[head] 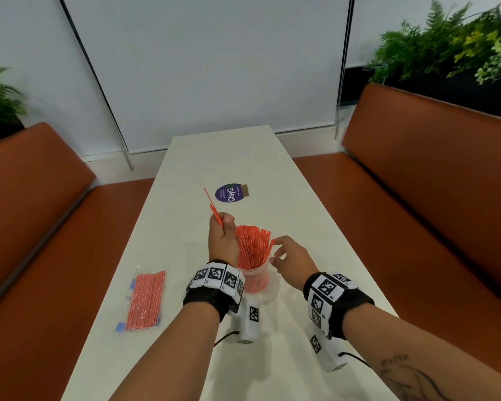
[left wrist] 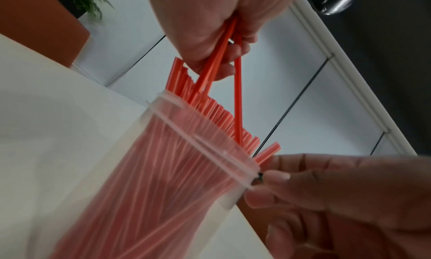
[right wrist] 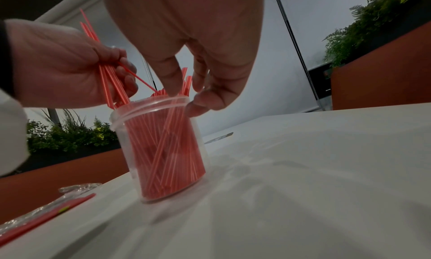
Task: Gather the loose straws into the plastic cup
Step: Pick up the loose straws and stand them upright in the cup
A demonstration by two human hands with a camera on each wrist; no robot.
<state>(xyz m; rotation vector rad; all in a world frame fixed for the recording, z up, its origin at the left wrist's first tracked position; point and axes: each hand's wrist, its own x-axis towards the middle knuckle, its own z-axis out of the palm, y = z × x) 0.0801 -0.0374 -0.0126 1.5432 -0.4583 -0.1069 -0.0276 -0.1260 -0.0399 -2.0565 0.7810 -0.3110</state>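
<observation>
A clear plastic cup (head: 256,277) stands on the white table (head: 315,227), packed with upright red straws (head: 253,246). My left hand (head: 224,225) is just left of the cup's top and grips a few loose red straws (head: 211,205). Their upper ends stick out above my fist, and in the left wrist view their lower ends (left wrist: 238,104) reach down among the straws in the cup (left wrist: 177,152). My right hand (head: 275,251) hovers at the cup's right side. Its fingers (right wrist: 172,78) are loosely spread and touch the rim (right wrist: 149,106) and the straw tips.
A clear packet of red straws (head: 145,302) lies on the table to the left of my left arm. A round purple sticker (head: 229,193) is on the table beyond the cup. Orange benches (head: 417,183) flank the table on both sides, with plants behind them.
</observation>
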